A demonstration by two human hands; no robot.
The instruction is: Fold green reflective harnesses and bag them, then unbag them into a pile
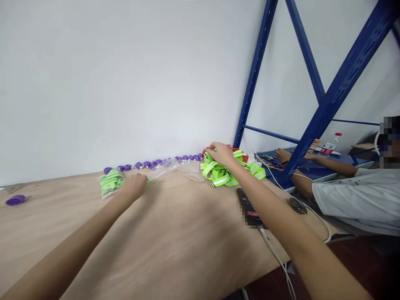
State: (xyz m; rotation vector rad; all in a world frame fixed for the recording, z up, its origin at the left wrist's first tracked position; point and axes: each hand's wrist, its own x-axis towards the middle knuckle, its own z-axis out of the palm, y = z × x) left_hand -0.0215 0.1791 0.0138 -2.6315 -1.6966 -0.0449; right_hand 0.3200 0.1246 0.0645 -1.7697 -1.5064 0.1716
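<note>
My left hand (136,185) is closed low over the table, and a bit of neon green strap shows past its fingers. Just left of it lies a clear bag packed with neon green reflective straps (111,182). At the right, my right hand (221,154) reaches onto a loose pile of neon green reflective straps (220,177). Its fingers are pinched together at the pile's upper left; a small part of a strap seems to be between them. Between my hands lie clear plastic bags (165,167), nearest to the left hand.
Purple pieces (146,164) line the wall; a purple cup-like piece (15,200) lies far left. Under my right forearm is a phone (246,204) with a white cable (275,250). A black mouse (296,205) and blue rack post (325,112) stand right, near a co-worker's arm (331,166).
</note>
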